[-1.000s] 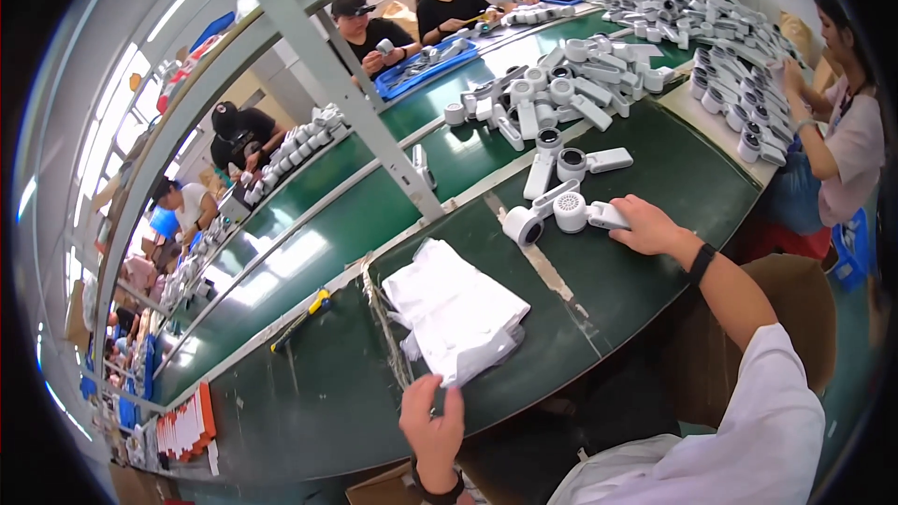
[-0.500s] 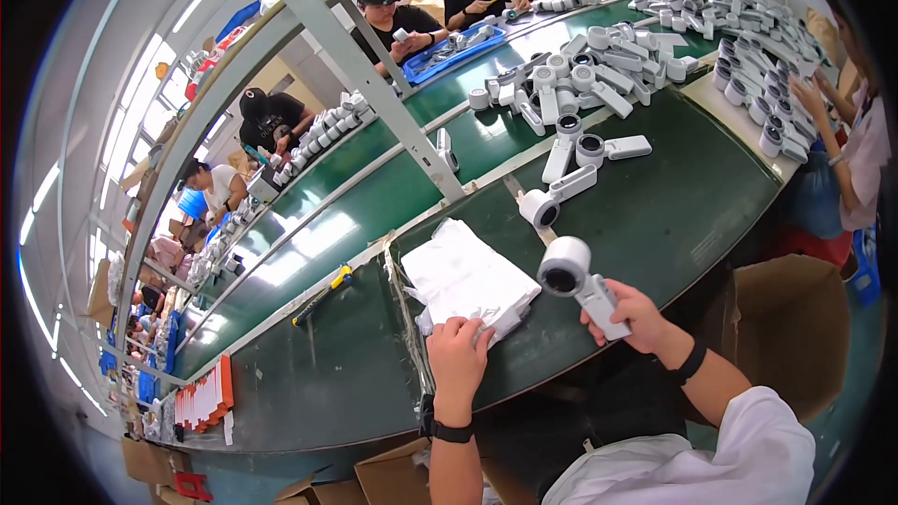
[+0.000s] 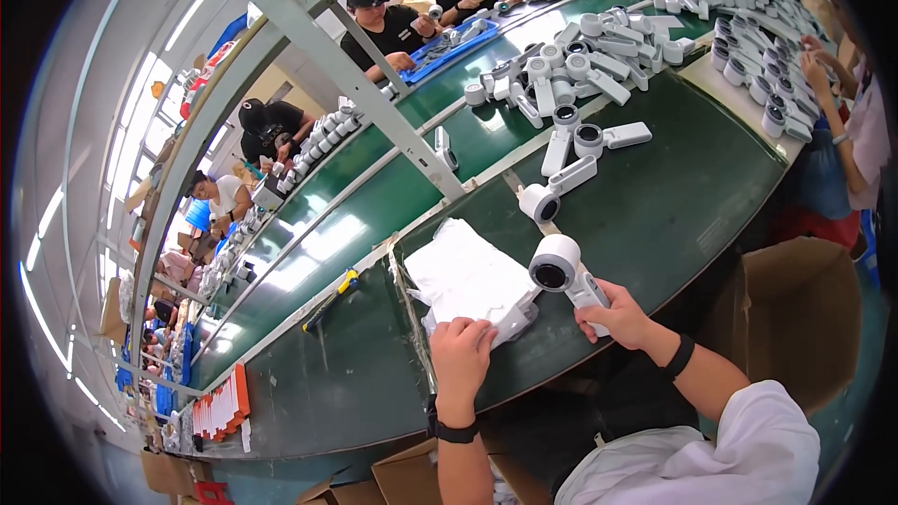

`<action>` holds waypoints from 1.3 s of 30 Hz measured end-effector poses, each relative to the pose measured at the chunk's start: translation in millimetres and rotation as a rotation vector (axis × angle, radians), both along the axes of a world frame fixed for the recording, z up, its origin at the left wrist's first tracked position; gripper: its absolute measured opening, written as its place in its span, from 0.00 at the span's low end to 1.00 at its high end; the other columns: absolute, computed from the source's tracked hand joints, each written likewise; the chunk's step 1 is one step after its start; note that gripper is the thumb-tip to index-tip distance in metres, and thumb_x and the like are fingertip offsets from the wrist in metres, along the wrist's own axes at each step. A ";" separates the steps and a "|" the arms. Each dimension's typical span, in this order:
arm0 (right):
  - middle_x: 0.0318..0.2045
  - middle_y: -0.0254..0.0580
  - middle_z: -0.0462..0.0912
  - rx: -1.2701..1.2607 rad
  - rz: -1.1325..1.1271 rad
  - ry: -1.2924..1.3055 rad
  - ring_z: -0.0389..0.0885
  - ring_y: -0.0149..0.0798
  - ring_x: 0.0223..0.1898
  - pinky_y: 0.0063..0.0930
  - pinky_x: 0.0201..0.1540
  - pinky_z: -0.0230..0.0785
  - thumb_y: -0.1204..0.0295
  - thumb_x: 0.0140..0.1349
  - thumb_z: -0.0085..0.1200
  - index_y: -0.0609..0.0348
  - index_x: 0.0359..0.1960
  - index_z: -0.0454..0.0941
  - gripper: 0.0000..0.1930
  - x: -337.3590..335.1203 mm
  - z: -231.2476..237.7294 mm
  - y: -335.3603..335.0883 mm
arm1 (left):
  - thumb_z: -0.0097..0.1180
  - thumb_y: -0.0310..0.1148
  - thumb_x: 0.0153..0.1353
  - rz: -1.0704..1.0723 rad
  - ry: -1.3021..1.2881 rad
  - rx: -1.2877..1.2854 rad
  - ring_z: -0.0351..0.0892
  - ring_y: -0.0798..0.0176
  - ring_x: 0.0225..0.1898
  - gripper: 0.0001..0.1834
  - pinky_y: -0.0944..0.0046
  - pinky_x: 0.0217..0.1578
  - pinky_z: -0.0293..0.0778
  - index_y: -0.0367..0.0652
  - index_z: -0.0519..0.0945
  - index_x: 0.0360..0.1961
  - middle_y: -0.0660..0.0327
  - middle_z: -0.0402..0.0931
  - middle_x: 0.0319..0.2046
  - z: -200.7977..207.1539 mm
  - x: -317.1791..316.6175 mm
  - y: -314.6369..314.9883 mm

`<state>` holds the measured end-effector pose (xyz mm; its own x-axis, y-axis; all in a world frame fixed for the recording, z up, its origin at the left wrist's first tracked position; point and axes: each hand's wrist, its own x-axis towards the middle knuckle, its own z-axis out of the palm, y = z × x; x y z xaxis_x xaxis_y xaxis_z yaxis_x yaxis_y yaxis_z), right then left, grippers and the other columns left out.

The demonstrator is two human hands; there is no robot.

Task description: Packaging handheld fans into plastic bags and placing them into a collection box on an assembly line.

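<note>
My right hand is wrapped round the handle of a white handheld device with a round, drum-like head and a dark circular face. The head is up, above the green table. My left hand has its fingers curled closed on the near edge of a stack of thin white bags; crinkled clear plastic shows along that edge. Just beyond the held device lies another device of the same kind, with two more behind it.
A large heap of the same devices covers the far worktop. A yellow-and-black cutter lies left of the bags. An orange box of white slips sits far left. A metal post rises from the bench; an open carton stands right.
The device in my right hand has shifted slightly left and up. My left hand stays at the bags' edge. The whole view has turned a little.
</note>
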<state>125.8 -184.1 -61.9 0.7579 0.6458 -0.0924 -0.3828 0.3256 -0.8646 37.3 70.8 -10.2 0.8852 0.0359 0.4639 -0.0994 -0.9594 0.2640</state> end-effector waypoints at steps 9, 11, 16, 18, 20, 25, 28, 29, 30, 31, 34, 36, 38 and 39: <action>0.25 0.35 0.75 0.021 -0.009 -0.024 0.74 0.28 0.23 0.26 0.27 0.69 0.75 0.63 0.53 0.60 0.43 0.70 0.09 -1.7 0.3 1.9 | 0.61 0.28 0.57 -0.008 0.010 -0.097 0.75 0.48 0.36 0.04 0.54 0.37 0.70 0.39 0.82 0.32 0.54 0.79 0.31 -0.4 4.0 4.7; 0.28 0.38 0.77 0.015 -0.008 -0.034 0.75 0.31 0.24 0.28 0.27 0.71 0.76 0.61 0.55 0.62 0.45 0.70 0.12 -1.2 -3.1 1.0 | 0.60 0.27 0.59 0.000 -0.022 -0.139 0.76 0.47 0.35 0.05 0.54 0.36 0.70 0.37 0.82 0.33 0.52 0.79 0.31 -1.7 4.6 5.5; 0.28 0.38 0.77 0.012 -0.007 -0.047 0.75 0.31 0.24 0.29 0.27 0.71 0.76 0.62 0.55 0.62 0.45 0.70 0.11 -1.4 -1.9 0.2 | 0.59 0.28 0.60 0.024 -0.071 -0.184 0.77 0.44 0.33 0.06 0.54 0.35 0.72 0.35 0.81 0.34 0.49 0.79 0.31 0.0 6.2 1.1; 0.28 0.38 0.77 0.015 -0.009 -0.047 0.75 0.31 0.24 0.29 0.27 0.71 0.76 0.62 0.55 0.62 0.45 0.70 0.11 -1.2 -1.2 0.5 | 0.59 0.28 0.60 0.023 -0.104 -0.197 0.78 0.44 0.33 0.06 0.55 0.35 0.73 0.35 0.81 0.35 0.48 0.80 0.31 -1.8 6.1 0.4; 0.29 0.38 0.77 0.024 -0.010 -0.048 0.76 0.31 0.24 0.28 0.27 0.71 0.76 0.62 0.55 0.62 0.45 0.70 0.11 -1.4 -1.9 0.5 | 0.59 0.28 0.60 0.010 -0.041 -0.186 0.79 0.44 0.33 0.06 0.56 0.35 0.74 0.35 0.82 0.35 0.48 0.80 0.31 -4.8 5.3 2.1; 0.28 0.37 0.76 0.021 -0.013 -0.044 0.75 0.30 0.23 0.27 0.27 0.70 0.75 0.63 0.54 0.61 0.44 0.70 0.10 -2.6 -1.4 0.4 | 0.60 0.26 0.59 0.014 0.017 -0.213 0.80 0.48 0.32 0.07 0.59 0.35 0.75 0.35 0.82 0.37 0.49 0.81 0.31 -6.5 6.8 0.0; 0.29 0.38 0.77 0.026 -0.015 -0.038 0.76 0.31 0.24 0.28 0.27 0.71 0.76 0.62 0.54 0.62 0.45 0.70 0.11 -2.7 -2.1 0.1 | 0.60 0.24 0.57 0.069 0.016 -0.341 0.81 0.55 0.31 0.07 0.63 0.34 0.75 0.35 0.83 0.38 0.50 0.82 0.32 -8.9 7.4 -0.6; 0.29 0.38 0.77 0.023 -0.016 -0.031 0.76 0.31 0.23 0.28 0.27 0.71 0.76 0.62 0.54 0.62 0.44 0.70 0.11 -2.2 -2.6 0.1 | 0.61 0.24 0.57 0.066 0.035 -0.361 0.80 0.57 0.29 0.08 0.64 0.33 0.75 0.35 0.83 0.38 0.51 0.82 0.32 -9.9 7.7 0.0; 0.29 0.38 0.77 0.024 -0.017 -0.030 0.76 0.31 0.23 0.28 0.27 0.71 0.76 0.62 0.54 0.62 0.44 0.70 0.11 -1.5 -3.4 0.2 | 0.61 0.24 0.57 0.064 0.053 -0.381 0.80 0.60 0.28 0.08 0.65 0.32 0.74 0.35 0.83 0.38 0.52 0.82 0.31 -10.4 8.3 0.6; 0.29 0.38 0.77 0.027 -0.017 -0.032 0.76 0.31 0.24 0.28 0.27 0.70 0.76 0.62 0.54 0.62 0.44 0.70 0.10 -1.6 -3.7 0.1 | 0.61 0.24 0.57 0.062 0.054 -0.380 0.80 0.60 0.28 0.08 0.65 0.32 0.74 0.35 0.83 0.38 0.52 0.82 0.31 -9.2 8.3 1.2; 0.27 0.36 0.76 0.027 -0.017 -0.030 0.75 0.30 0.23 0.27 0.27 0.70 0.75 0.63 0.54 0.61 0.43 0.70 0.09 -2.8 -0.1 -0.3 | 0.62 0.25 0.58 -0.006 0.083 -0.326 0.78 0.61 0.26 0.08 0.66 0.31 0.74 0.35 0.83 0.38 0.53 0.81 0.31 -6.6 8.0 3.0; 0.26 0.35 0.75 0.026 -0.015 -0.027 0.74 0.28 0.23 0.26 0.27 0.69 0.75 0.63 0.53 0.60 0.42 0.70 0.08 -3.3 1.3 0.2 | 0.60 0.25 0.59 0.000 0.105 -0.361 0.78 0.61 0.27 0.07 0.66 0.31 0.73 0.34 0.82 0.38 0.54 0.80 0.30 -8.0 8.2 4.5; 0.26 0.35 0.75 0.026 -0.019 -0.028 0.74 0.28 0.23 0.26 0.27 0.69 0.75 0.63 0.54 0.60 0.42 0.70 0.08 -3.6 0.6 0.5 | 0.60 0.25 0.60 -0.007 0.077 -0.321 0.78 0.61 0.27 0.07 0.66 0.31 0.73 0.34 0.82 0.38 0.53 0.80 0.30 -8.8 9.2 5.0; 0.26 0.35 0.75 0.026 -0.018 -0.028 0.74 0.28 0.23 0.26 0.27 0.69 0.75 0.63 0.54 0.60 0.42 0.70 0.08 -3.7 0.1 0.9 | 0.59 0.25 0.61 -0.014 0.048 -0.281 0.77 0.61 0.27 0.07 0.66 0.31 0.73 0.34 0.82 0.38 0.53 0.80 0.30 -9.1 9.4 5.4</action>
<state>122.0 -183.1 -61.8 0.7714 0.6341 -0.0536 -0.3521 0.3551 -0.8660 46.7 76.2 -19.4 0.9072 0.1443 0.3953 -0.0936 -0.8466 0.5239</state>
